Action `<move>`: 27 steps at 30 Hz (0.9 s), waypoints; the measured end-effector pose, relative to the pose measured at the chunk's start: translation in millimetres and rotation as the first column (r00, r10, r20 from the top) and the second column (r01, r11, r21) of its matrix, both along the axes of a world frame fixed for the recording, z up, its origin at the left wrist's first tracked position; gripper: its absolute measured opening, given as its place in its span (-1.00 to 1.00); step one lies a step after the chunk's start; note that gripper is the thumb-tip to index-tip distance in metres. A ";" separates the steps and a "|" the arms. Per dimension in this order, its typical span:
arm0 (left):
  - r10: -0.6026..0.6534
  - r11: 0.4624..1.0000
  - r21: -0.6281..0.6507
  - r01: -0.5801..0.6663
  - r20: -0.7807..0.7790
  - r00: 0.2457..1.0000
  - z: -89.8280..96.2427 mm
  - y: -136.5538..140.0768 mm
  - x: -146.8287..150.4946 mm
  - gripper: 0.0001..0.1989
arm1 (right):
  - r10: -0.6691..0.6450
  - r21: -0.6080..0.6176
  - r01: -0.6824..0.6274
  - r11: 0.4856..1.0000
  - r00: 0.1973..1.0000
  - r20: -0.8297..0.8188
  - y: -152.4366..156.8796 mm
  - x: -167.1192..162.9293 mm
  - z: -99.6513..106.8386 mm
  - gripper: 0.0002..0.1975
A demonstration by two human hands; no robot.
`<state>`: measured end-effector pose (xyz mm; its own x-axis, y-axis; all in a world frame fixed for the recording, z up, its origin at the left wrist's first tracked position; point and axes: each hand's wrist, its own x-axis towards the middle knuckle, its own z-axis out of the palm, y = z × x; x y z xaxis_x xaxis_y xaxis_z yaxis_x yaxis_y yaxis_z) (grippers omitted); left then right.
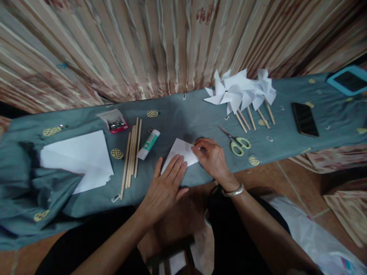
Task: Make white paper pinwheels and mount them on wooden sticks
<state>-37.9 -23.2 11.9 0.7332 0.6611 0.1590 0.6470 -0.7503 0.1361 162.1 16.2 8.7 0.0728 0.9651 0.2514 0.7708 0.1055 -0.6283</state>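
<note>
A white sheet of paper, seemingly folded to a triangle, lies near the table's front edge between my hands. My left hand rests flat on its lower left part, fingers stretched out. At the paper's right corner, my right hand pinches the edge between thumb and fingers. Just left of the paper is a green and white glue stick. Beyond my right hand, scissors with light green handles lie with their blades pointing up and left.
Wooden sticks lie left of the glue stick, below an open box of metal pins. A stack of white paper is farther left. Several paper pinwheels lie at the back right. A phone and blue-framed tablet are beyond.
</note>
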 end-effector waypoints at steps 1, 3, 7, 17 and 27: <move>0.001 1.000 0.000 -0.001 0.000 1.000 0.0 0.4 -0.2 -0.43 | -0.001 0.002 0.001 1.000 1.000 0.003 0.3 -0.1 -0.3 -0.88; -0.001 1.000 -0.002 0.001 0.001 1.000 0.0 1.3 -0.7 -0.43 | -0.001 0.003 0.001 1.000 1.000 0.011 0.6 -0.2 -1.1 -0.88; -0.005 1.000 -0.019 0.005 -0.003 1.000 -0.6 2.2 -1.1 -0.43 | 0.001 0.006 -0.002 1.000 1.000 0.026 0.8 0.1 -2.2 -0.87; -0.009 1.000 -0.025 0.009 -0.008 1.000 -4.3 1.1 -1.2 -0.41 | 0.018 0.017 -0.019 1.000 0.997 0.072 0.8 0.9 -3.6 -0.84; 0.000 1.000 -0.025 -0.001 -0.015 1.000 -7.3 0.5 -0.2 -0.41 | 0.002 0.090 -0.037 0.995 0.930 0.369 -10.3 -2.8 -0.6 -0.64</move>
<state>-38.1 -22.7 4.6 0.7350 0.6651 0.1317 0.6495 -0.7465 0.1448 159.3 5.9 8.1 -0.0606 0.9363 0.3459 0.9430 0.1673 -0.2876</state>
